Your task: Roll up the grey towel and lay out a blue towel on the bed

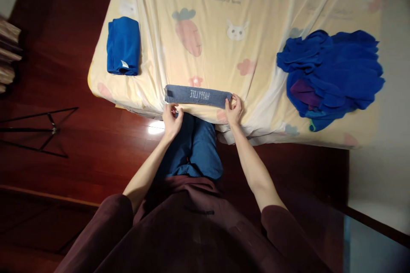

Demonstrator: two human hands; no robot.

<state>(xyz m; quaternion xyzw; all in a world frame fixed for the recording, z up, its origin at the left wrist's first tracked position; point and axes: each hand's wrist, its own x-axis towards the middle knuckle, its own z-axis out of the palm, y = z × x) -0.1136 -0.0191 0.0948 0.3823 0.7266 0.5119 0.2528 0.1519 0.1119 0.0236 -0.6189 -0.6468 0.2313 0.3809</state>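
Observation:
A grey-blue towel [184, 93], folded into a long narrow strip with white "HAPPY LIFE" lettering, lies along the near edge of the bed. At its right end, my right hand [235, 111] has thumb and fingers closed on the corner. Just below the left end is my left hand [173, 121], its fingers curved with a gap between thumb and forefinger and nothing visible in them. A folded blue cloth [124, 45] with a small white tag rests at the left of the bed. Over on the right is a loose heap of blue cloths [346, 72], with a purple piece [304, 93] among them.
The bed [214, 62] wears a pale yellow sheet with rabbit and carrot prints. Black tripod legs [53, 130] stand on the dark red wooden floor [105, 170] at left. A pale wall [381, 170] borders the bed's right side.

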